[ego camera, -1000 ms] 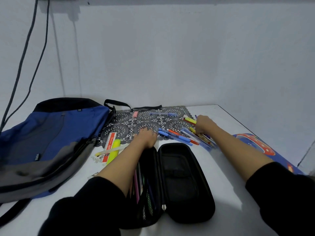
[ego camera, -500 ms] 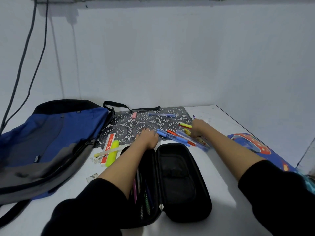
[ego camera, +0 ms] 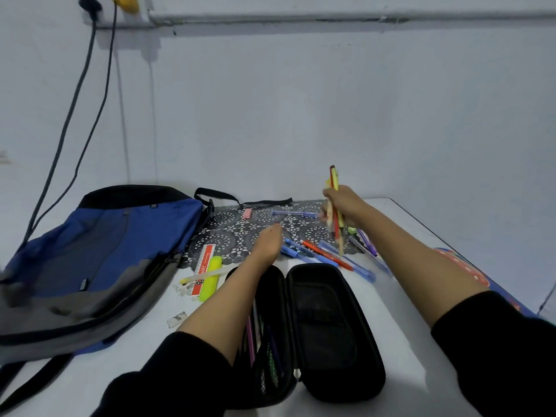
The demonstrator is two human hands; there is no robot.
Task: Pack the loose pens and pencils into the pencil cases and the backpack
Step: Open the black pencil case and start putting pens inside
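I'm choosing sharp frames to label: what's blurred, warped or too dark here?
Head view: the pencils gripped in the right hand are smeared by motion blur; the backpack smears at its left edge; the wall pipe bows from wide-angle distortion; the light is dim and bluish, so the open pencil case shows almost featureless black inside.

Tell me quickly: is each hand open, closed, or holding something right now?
Left hand: cannot tell; its fingers are hidden from the camera.
Right hand: closed round a bunch of pens and pencils.
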